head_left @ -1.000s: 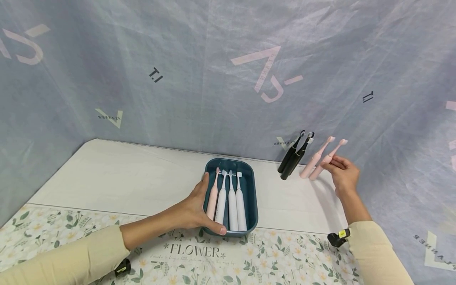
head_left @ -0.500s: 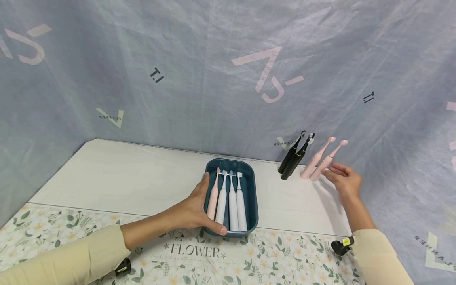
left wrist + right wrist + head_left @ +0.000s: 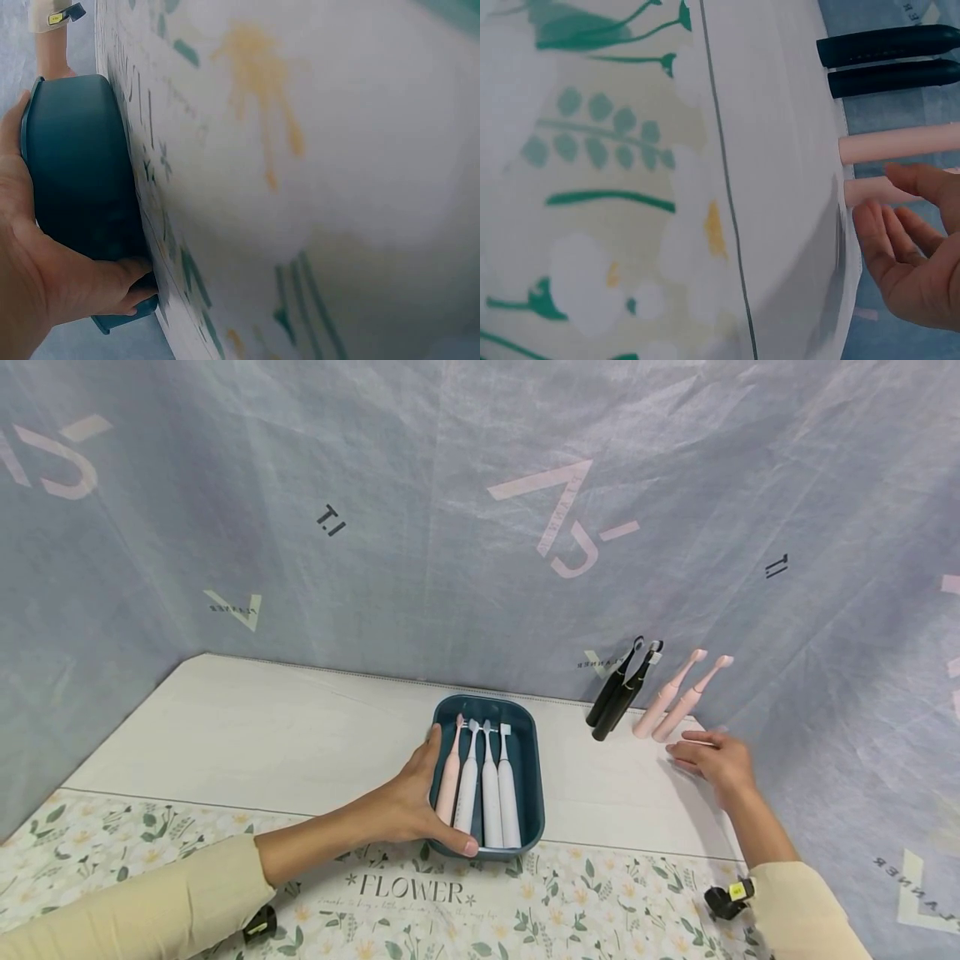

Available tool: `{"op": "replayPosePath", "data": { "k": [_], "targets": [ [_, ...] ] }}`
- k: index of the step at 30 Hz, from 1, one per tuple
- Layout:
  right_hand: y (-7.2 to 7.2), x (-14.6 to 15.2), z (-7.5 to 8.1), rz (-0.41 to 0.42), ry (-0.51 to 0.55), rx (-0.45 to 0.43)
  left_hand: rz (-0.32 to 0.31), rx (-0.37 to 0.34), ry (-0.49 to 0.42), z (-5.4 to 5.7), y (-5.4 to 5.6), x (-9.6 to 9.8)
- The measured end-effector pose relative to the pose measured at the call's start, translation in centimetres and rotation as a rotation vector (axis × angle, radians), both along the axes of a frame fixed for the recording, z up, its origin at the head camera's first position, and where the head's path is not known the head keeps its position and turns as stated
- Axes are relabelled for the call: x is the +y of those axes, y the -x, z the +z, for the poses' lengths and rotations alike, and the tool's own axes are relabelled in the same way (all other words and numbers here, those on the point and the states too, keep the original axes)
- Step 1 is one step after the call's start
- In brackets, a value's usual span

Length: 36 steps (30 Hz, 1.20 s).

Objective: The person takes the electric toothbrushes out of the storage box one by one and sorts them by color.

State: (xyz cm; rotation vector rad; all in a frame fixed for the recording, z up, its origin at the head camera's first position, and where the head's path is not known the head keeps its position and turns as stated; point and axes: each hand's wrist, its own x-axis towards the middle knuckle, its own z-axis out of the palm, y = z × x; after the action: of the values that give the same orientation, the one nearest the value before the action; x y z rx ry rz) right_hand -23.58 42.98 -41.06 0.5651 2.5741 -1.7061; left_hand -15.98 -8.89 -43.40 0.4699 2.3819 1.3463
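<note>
My left hand grips a dark teal bin at its near left corner, thumb over the front rim and fingers along the left side. Inside lie a pink electric toothbrush and three white electric toothbrushes, heads toward the back. In the left wrist view, the hand wraps one end of the bin. My right hand holds nothing; its fingers are loosely bent, just in front of the right-hand pink toothbrush. That brush stands upright beside another pink toothbrush.
Black electric toothbrushes stand upright left of the pink pair, near the table's back edge. A grey printed curtain hangs behind. The table cover is white at the back and floral in front.
My right hand has let go of the right-hand pink toothbrush and drawn back toward the front, leaving it standing. The left hand and the bin have stayed in place.
</note>
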Motion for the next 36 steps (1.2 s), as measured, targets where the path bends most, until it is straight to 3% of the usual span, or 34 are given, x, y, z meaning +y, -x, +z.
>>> {"op": "replayPosePath", "data": {
  "k": [4, 13, 29, 36],
  "targets": [
    [-0.1, -0.1, -0.1, 0.066, -0.008, -0.063, -0.002, -0.003, -0.005, 0.0, 0.0, 0.0],
    [-0.5, -1.0, -0.4, 0.213, 0.121, -0.149, 0.001, -0.010, -0.007, -0.1, -0.1, 0.1],
    [-0.5, -4.6, 0.1, 0.340, 0.117, -0.128, 0.025, -0.041, -0.007, 0.4, -0.1, 0.0],
    [-0.5, -6.3, 0.3, 0.371, 0.127, -0.122, 0.021, -0.021, 0.004, 0.4, -0.3, 0.1]
  ]
}}
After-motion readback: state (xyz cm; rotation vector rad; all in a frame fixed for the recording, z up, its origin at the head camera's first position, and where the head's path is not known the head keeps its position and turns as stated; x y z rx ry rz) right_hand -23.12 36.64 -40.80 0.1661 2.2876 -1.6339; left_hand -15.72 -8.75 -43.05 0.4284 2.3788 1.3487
